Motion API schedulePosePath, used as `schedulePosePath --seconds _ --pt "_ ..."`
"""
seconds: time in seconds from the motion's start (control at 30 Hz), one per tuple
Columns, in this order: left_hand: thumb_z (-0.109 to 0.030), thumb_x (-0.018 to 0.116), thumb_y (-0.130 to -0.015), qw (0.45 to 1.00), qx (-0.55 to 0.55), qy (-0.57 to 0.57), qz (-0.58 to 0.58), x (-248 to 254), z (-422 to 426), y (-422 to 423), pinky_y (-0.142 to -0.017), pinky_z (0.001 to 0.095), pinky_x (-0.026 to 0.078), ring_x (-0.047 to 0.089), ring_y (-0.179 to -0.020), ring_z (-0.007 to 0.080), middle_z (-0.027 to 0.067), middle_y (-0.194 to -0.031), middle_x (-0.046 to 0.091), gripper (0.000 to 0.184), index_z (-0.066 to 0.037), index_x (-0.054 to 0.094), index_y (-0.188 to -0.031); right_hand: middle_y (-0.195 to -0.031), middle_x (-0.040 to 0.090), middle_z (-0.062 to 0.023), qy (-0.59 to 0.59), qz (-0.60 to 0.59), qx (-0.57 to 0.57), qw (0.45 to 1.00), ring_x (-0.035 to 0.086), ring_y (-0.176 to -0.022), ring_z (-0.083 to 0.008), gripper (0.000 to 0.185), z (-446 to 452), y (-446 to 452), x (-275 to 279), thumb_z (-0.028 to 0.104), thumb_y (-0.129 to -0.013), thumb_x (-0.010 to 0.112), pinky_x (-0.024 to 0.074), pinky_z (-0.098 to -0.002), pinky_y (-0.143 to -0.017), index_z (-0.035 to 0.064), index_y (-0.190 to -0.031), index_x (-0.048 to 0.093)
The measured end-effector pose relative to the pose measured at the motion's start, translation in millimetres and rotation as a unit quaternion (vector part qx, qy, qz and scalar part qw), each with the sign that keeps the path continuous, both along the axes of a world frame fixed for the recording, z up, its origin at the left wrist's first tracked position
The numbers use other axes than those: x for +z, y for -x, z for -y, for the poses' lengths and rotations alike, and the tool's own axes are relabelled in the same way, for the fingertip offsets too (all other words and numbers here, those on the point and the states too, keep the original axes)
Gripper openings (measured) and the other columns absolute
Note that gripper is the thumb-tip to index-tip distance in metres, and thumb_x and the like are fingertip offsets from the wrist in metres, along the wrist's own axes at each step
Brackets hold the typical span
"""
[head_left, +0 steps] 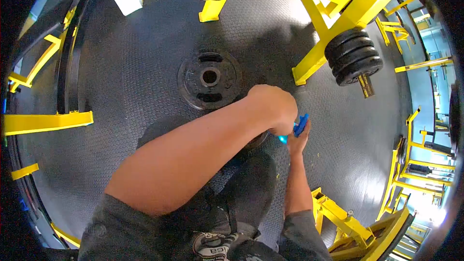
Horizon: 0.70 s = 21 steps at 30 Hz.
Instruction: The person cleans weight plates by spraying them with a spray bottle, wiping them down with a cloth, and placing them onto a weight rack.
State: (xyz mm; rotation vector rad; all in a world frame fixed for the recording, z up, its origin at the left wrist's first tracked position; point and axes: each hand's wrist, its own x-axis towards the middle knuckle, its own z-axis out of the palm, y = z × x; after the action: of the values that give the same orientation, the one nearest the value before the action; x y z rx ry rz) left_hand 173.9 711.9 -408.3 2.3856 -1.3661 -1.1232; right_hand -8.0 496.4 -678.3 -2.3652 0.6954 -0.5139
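My left hand (274, 106) is curled shut, its arm reaching across my body to the right. What its fingers hold is hidden from above. Just beyond it, my right hand (299, 140) is closed around a bright blue object (302, 123), and a lighter, shiny blue part (282, 139) shows between the two hands. I cannot make out its exact kind. A black weight plate (187, 81) with a centre hole and grip slots lies flat on the floor left of my left hand. Beneath my left forearm, another dark round edge is mostly covered.
Dark textured rubber flooring (145, 58) spreads around me. A yellow rack (311, 60) stands ahead, with several black plates (355, 58) stacked on its peg at the right. Near my right arm is a yellow machine base (340, 215). Another yellow beam (48, 123) juts in from the left.
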Motion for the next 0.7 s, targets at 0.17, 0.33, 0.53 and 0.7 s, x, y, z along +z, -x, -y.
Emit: schedulePosePath --seconds 0.17,0.33,0.53,0.7 --pt "-0.015 0.061 -0.069 1.000 0.023 -0.019 -0.005 3 1 4 -0.082 0.0402 0.051 0.063 -0.102 0.0274 0.0105 -0.110 0.066 0.037 -0.010 0.069 -0.105 -0.143 0.034 -0.0220 0.002 0.072 -0.117 0.991 0.038 -0.130 -0.0331 0.089 -18 20 -4 0.018 -0.073 0.073 0.0383 -0.0394 -0.101 0.0079 -0.144 0.021" --pt "-0.016 0.063 -0.070 0.999 -0.007 -0.029 -0.015 12 1 3 -0.083 0.0389 0.051 0.063 -0.104 0.0248 0.0088 -0.112 0.065 0.038 -0.012 0.069 -0.107 -0.143 0.032 -0.0212 -0.177 0.176 -0.082 0.965 0.039 -0.127 -0.0344 0.098 -27 40 -7 0.016 -0.068 0.078 0.0411 -0.0396 -0.099 0.0072 -0.145 0.019" --pt "-0.018 0.063 -0.073 0.999 0.012 -0.025 -0.025 19 2 9 -0.083 0.0403 0.051 0.062 -0.106 0.0256 0.0069 -0.115 0.064 0.039 -0.016 0.067 -0.111 -0.101 0.063 -0.0188 -0.018 -0.004 0.008 1.000 0.058 -0.095 -0.0352 0.033 -139 -3 118 0.016 -0.071 0.071 0.0436 -0.0438 -0.083 -0.0002 -0.098 0.061" --pt "-0.019 0.061 -0.075 1.000 -0.008 -0.023 -0.006 20 5 12 -0.085 0.0405 0.050 0.061 -0.108 0.0259 0.0058 -0.117 0.063 0.038 -0.016 0.066 -0.113 -0.129 0.053 -0.0161 0.156 -0.117 0.306 0.932 0.047 -0.118 -0.0362 0.046 -225 -7 3 0.028 -0.083 0.059 0.0361 -0.0435 -0.099 0.0050 -0.122 0.054"
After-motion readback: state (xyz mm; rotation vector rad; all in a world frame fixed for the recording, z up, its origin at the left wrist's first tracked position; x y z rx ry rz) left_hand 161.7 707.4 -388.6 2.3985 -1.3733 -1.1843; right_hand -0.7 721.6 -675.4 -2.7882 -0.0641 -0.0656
